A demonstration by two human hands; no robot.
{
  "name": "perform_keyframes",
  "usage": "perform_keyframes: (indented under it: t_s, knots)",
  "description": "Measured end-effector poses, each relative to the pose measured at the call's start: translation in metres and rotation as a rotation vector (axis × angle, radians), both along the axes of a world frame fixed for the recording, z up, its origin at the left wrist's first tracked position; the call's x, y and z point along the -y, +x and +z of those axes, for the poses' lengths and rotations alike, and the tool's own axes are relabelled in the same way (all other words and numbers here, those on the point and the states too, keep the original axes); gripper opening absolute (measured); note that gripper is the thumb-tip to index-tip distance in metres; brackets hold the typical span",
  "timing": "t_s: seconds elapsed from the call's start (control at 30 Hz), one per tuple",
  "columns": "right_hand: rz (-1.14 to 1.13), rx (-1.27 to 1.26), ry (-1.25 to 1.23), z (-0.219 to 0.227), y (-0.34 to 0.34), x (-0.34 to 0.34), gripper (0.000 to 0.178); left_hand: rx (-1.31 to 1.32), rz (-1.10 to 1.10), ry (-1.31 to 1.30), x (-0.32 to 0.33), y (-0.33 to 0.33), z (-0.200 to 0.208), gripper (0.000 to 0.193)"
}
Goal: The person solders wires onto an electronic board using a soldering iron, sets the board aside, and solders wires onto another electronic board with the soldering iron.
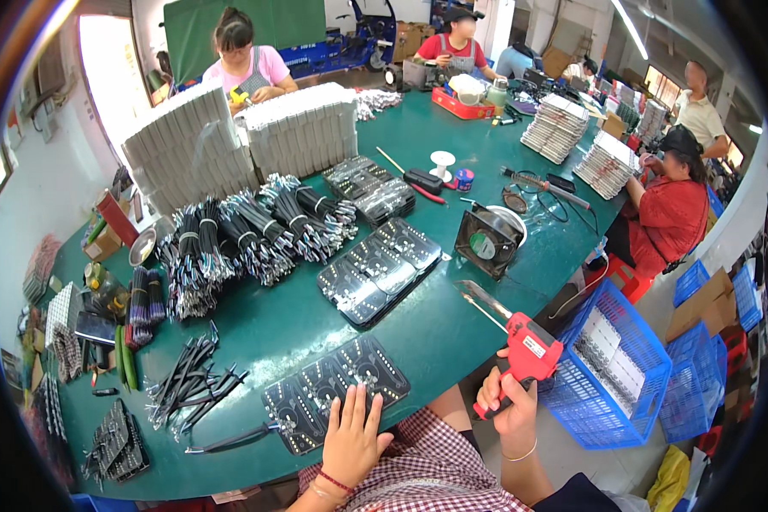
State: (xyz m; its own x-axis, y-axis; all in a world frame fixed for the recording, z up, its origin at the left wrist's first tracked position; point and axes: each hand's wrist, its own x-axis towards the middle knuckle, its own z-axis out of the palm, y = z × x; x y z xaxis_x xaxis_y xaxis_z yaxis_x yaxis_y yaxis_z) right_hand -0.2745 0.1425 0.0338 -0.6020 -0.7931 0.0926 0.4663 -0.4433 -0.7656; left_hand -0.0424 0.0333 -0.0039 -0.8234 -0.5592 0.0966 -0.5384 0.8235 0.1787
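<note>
My right hand (510,408) is closed round the handle of a red soldering gun (533,346), held above the table's near edge with its long tip pointing up and left. My left hand (354,439) lies flat, fingers outstretched, on the near edge of a black circuit board panel (303,397) dotted with small pale parts. A short black cable (230,439) meets the panel's left end; whether it is joined there I cannot tell. Beyond the panel lies a stack of similar black panels (380,269). Loose black cables with stripped ends (192,384) lie to the left.
Bundled black cables (269,226) lie beneath tall white stacks (303,132) on the green table (273,341). A small fan (486,243) stands right of the panel stack. At lower left are more black boards (115,444). Blue crates (606,375) stand at right; several people sit around.
</note>
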Motion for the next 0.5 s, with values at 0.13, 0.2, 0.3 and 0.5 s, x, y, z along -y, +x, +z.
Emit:
perform_keyframes:
  t_s: [0.13,0.2,0.3,0.5]
  knots:
    - [0.014,-0.045,0.009,0.004,0.014,0.010,0.038,-0.044,0.021,0.046,-0.003,0.005,-0.005,0.070]
    - [0.046,-0.062,0.041,0.002,0.018,0.017,0.038,-0.046,0.068,0.068,-0.002,0.008,-0.005,0.070]
    - [0.031,-0.079,0.043,-0.003,0.022,0.016,0.039,-0.056,0.049,0.093,-0.004,0.013,-0.003,0.068]
    - [-0.004,-0.128,0.062,-0.017,0.014,0.018,0.038,-0.021,0.021,0.098,-0.009,0.014,0.004,0.059]
